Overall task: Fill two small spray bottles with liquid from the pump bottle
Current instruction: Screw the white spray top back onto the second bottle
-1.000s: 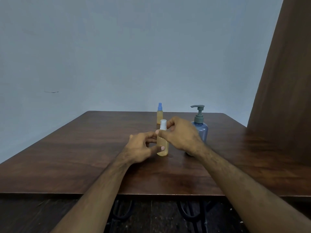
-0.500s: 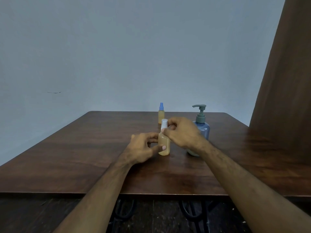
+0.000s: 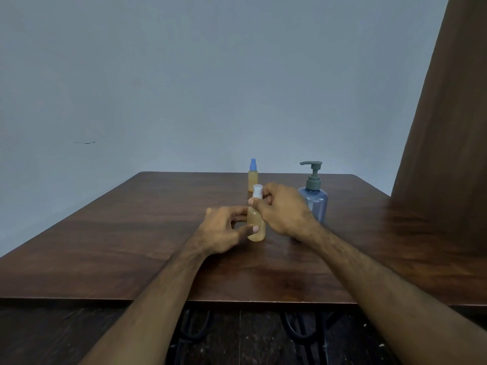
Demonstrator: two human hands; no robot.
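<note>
A small spray bottle (image 3: 257, 227) with amber liquid and a white cap (image 3: 257, 191) stands on the wooden table (image 3: 131, 233). My left hand (image 3: 224, 227) grips its body from the left, thumb across the front. My right hand (image 3: 283, 209) pinches its neck just below the white cap. A second small spray bottle (image 3: 253, 177), amber with a blue top, stands farther back. The blue pump bottle (image 3: 315, 198) with a grey pump head stands to the right, partly hidden behind my right hand.
A brown curtain (image 3: 448, 154) hangs at the right, reaching the table's far right corner. A plain pale wall (image 3: 210, 88) rises behind the table. Dark metal table legs (image 3: 297, 327) show below the near edge.
My right hand's fingers have shifted slightly around the white cap's base. The left hand keeps its grip on the bottle, which stays in place.
</note>
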